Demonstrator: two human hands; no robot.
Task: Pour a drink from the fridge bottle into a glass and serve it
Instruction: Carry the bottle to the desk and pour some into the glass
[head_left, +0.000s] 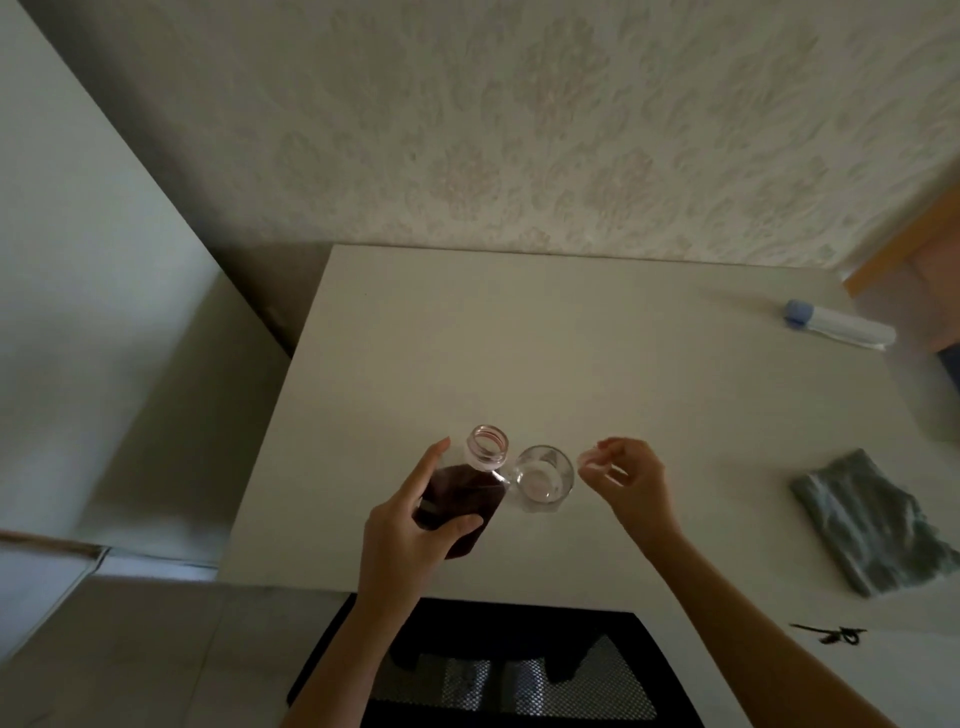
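A clear bottle (470, 488) holding dark red drink stands uncapped on the white table (467, 353), its open mouth at the top. My left hand (415, 525) wraps around the bottle's body. Just right of it, touching or nearly touching, stands an empty clear glass (543, 478). My right hand (626, 478) hovers to the right of the glass, fingers curled around a small pale cap (589, 460) pinched at the fingertips.
A capped white bottle with a blue lid (836, 325) lies at the table's far right. A grey-green cloth (872, 525) is crumpled near the right edge. A small dark item (831, 634) sits at the front right. A black mesh chair (498, 670) is tucked under the table's front edge.
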